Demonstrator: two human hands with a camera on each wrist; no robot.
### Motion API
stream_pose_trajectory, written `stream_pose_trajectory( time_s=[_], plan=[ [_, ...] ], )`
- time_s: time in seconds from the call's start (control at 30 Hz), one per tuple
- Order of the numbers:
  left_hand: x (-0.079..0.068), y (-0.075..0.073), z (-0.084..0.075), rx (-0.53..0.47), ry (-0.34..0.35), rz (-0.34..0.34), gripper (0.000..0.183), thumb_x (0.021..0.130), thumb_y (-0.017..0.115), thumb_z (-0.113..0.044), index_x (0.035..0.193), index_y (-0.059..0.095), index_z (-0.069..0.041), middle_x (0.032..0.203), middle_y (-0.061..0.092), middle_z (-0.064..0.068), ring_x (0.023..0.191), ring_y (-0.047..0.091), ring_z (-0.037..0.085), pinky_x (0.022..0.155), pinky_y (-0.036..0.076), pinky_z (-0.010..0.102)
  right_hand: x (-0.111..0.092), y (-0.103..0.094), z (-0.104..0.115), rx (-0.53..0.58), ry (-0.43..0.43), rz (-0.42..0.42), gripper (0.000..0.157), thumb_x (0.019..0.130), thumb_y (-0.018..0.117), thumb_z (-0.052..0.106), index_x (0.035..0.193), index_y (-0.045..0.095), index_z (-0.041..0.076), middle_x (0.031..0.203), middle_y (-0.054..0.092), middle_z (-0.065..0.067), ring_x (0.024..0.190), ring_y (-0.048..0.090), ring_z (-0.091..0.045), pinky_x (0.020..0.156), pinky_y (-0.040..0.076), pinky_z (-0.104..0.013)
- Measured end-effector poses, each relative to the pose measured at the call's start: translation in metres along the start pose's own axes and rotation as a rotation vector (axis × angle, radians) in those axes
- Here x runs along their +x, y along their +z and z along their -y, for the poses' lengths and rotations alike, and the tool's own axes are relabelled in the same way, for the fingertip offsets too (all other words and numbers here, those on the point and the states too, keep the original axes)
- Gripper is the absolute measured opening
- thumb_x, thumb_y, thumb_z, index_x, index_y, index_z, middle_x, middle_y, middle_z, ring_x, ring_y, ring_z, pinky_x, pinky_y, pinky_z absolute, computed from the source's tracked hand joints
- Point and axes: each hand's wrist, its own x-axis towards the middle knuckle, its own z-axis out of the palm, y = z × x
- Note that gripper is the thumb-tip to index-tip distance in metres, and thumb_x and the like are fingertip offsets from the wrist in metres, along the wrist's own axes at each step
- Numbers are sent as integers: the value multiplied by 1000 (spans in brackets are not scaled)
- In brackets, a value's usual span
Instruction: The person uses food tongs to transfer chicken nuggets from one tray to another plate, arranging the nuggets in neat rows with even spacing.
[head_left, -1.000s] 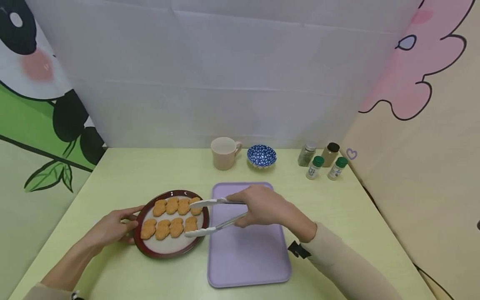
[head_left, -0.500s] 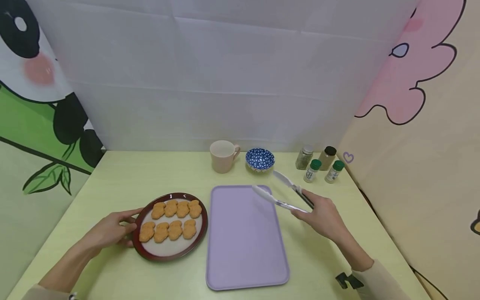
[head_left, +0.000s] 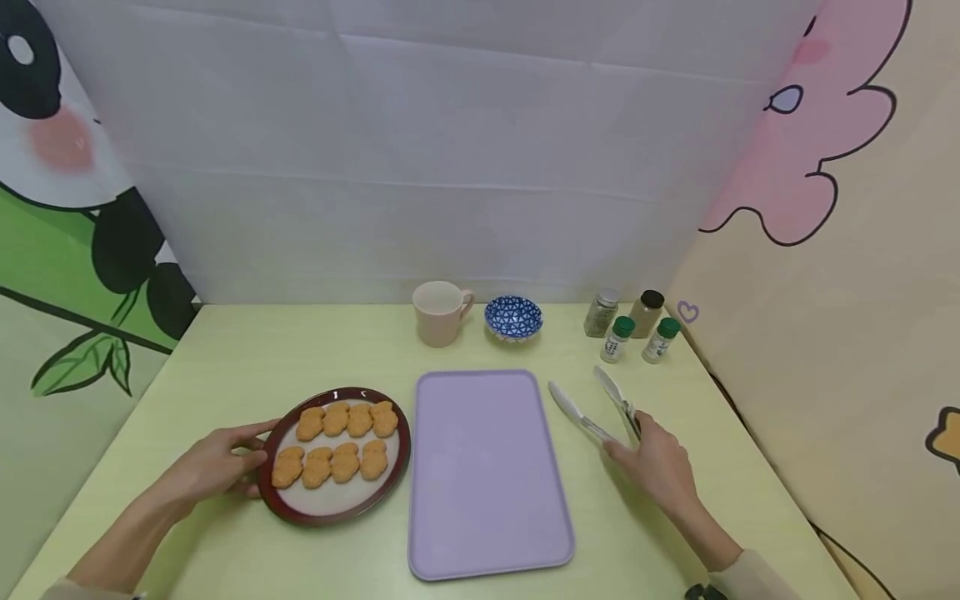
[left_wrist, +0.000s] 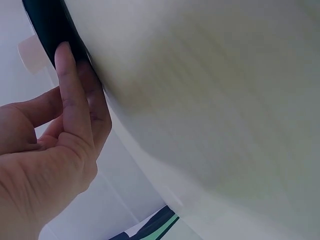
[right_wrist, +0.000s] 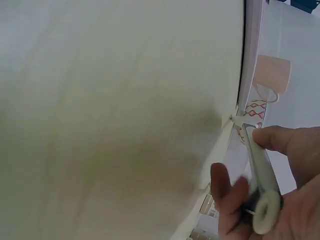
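Observation:
My left hand [head_left: 213, 462] holds the left rim of a brown-edged round plate [head_left: 322, 518], thumb and fingers at its edge. Two rows of golden-brown nuggets [head_left: 345, 462] lie on the plate's pale middle. In the left wrist view the fingers of that hand [left_wrist: 70, 120] meet the dark plate rim [left_wrist: 50, 25]. My right hand [head_left: 660, 467] grips a pair of tongs [head_left: 573, 408], whose spread pale tips point away from me, low over the table right of the tray. In the right wrist view the tongs' handle [right_wrist: 265, 175] lies between thumb and fingers.
A lilac tray [head_left: 487, 483] lies between the plate and the tongs. Behind it stand a pink mug [head_left: 437, 315] and a small blue-patterned bowl [head_left: 513, 318]. Several spice jars [head_left: 618, 337] cluster at the back right, just beyond the tong tips. A white backdrop [head_left: 450, 167] closes the rear.
My right hand has carried the tongs from over the plate's right side, across the tray, to the table right of it, and lowered them. My left hand stays at the plate's rim.

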Motion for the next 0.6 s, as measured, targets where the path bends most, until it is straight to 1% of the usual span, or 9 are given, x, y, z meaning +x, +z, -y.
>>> stream_pose_trajectory(
  time_s=[0.07, 0.17, 0.23, 0.3, 0.43, 0.47, 0.6],
  plan=[
    [-1, 1, 0, -6, 8, 0, 54, 95, 51, -7, 146, 33, -6, 113, 51, 23, 72, 63, 24, 58, 55, 35, 0, 0, 2, -37, 4, 1, 80, 77, 72, 46, 132, 44, -4, 107, 61, -27, 74, 60, -33, 49, 45, -39],
    [-2, 2, 0, -1, 14, -5, 54, 95, 51, -7, 146, 34, -5, 112, 51, 22, 70, 63, 25, 58, 54, 34, 1, 1, 3, -99, -1, 12, 86, 72, 74, 47, 134, 41, -2, 101, 63, -28, 73, 62, -38, 47, 44, -42],
    [-2, 2, 0, 4, 10, -8, 54, 95, 51, -7, 146, 34, -5, 110, 51, 21, 70, 62, 25, 57, 54, 34, 1, 3, 5, -123, -11, 19, 88, 71, 75, 48, 135, 40, -1, 98, 63, -26, 72, 62, -38, 45, 43, -42],
    [-2, 2, 0, 13, 8, -8, 54, 95, 51, -7, 146, 34, -5, 110, 51, 21, 70, 62, 24, 57, 54, 34, 0, 4, 6, -137, -23, 23, 89, 70, 76, 47, 136, 39, 1, 95, 64, -25, 69, 61, -36, 44, 42, -41],
    [-1, 2, -1, 10, -4, -7, 54, 95, 51, -7, 146, 34, -6, 110, 51, 21, 71, 63, 24, 58, 55, 35, -1, 5, 5, -141, -50, 19, 87, 70, 77, 46, 134, 42, 0, 88, 65, -20, 61, 57, -26, 42, 39, -36],
    [-1, 2, -1, 7, -3, -5, 54, 95, 51, -7, 146, 34, -6, 111, 51, 21, 72, 63, 24, 59, 55, 35, -1, 5, 4, -139, -53, 25, 87, 70, 78, 47, 133, 42, 0, 87, 65, -19, 60, 56, -25, 42, 39, -36],
    [0, 3, -3, 1, -7, -4, 54, 95, 51, -6, 146, 35, -7, 111, 52, 21, 73, 63, 23, 59, 55, 35, 1, -1, 1, -150, -70, 58, 95, 72, 74, 55, 138, 38, -1, 97, 64, -21, 72, 61, -30, 47, 44, -39]
  ],
)
